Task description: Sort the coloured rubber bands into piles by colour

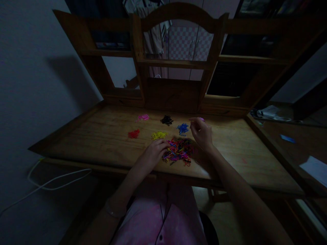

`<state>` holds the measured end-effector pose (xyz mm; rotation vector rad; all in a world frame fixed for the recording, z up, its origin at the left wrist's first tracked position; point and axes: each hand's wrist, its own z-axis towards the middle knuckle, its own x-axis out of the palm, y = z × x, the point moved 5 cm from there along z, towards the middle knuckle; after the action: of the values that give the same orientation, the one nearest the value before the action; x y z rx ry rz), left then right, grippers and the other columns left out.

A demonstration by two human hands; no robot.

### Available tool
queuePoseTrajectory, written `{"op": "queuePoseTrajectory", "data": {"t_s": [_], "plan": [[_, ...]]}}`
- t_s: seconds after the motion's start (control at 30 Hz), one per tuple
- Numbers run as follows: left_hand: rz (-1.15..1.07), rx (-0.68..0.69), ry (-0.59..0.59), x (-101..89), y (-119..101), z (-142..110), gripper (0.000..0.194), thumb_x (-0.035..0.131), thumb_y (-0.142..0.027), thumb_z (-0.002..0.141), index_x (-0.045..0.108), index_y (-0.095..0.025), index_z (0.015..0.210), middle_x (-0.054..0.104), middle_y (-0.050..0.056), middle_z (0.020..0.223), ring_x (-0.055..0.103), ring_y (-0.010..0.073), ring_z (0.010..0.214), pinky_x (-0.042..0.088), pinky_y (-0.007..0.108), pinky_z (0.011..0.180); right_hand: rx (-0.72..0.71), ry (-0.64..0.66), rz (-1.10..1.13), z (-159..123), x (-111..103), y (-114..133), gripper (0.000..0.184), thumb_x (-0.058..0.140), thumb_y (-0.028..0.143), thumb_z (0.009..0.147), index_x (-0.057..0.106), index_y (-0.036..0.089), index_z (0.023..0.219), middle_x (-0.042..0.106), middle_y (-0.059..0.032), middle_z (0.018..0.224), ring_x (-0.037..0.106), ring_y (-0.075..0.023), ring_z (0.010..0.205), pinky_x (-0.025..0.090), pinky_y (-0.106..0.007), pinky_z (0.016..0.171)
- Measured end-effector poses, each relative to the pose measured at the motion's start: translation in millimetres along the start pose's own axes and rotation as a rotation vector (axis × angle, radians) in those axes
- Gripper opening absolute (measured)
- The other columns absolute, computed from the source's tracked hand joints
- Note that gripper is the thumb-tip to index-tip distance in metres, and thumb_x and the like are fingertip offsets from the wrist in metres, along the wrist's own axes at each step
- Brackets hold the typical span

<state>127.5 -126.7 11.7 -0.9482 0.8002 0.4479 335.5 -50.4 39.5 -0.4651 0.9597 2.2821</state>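
Observation:
A mixed heap of colored paper clips (179, 151) lies near the desk's front edge. My left hand (157, 149) rests at the heap's left side, fingers stretched out and touching the clips. Beyond the heap, my right hand (201, 132) is raised right of a pile of blue paper clips (182, 129), its thumb and fingers drawn together. Whatever is between those fingers is too small to make out. Sorted piles lie apart: yellow clips (158, 135), black clips (167, 120), pink clips (143, 117) and red clips (134, 133). Something purple (201, 119) shows just behind my right hand.
The wooden desk (102, 136) has a raised shelf frame (176, 63) along its back. A white cable (58, 177) hangs at the left front edge. To the right, a lower surface holds a white paper (315, 169) and a blue packet (287, 138). The room is dim.

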Motion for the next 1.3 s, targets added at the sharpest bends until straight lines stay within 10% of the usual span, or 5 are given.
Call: {"op": "queuePoseTrajectory", "data": {"t_s": [0.77, 1.3], "plan": [[0.266, 0.285, 0.132, -2.7, -13.2, 0.7, 0.025, 0.053, -0.016, 0.091, 0.066, -0.023, 0.112, 0.066, 0.006, 0.110, 0.060, 0.0217, 0.106, 0.046, 0.034, 0.091, -0.005, 0.033, -0.066, 0.6, -2.7, 6.1, 0.023, 0.045, 0.021, 0.091, 0.064, 0.021, 0.104, 0.064, -0.0031, 0.076, 0.055, -0.0152, 0.063, 0.038, -0.027, 0.062], [-0.344, -0.209, -0.088, -17.7, 4.1, 7.0, 0.021, 0.066, -0.035, 0.080, 0.075, -0.020, 0.091, 0.075, 0.004, 0.092, 0.068, 0.0209, 0.086, 0.053, 0.033, 0.083, 0.007, 0.052, -0.049, 0.1, -1.1, 4.1, 0.023, 0.046, 0.020, 0.089, 0.064, 0.023, 0.102, 0.065, -0.0027, 0.077, 0.057, -0.0159, 0.066, 0.040, -0.027, 0.063]]}}
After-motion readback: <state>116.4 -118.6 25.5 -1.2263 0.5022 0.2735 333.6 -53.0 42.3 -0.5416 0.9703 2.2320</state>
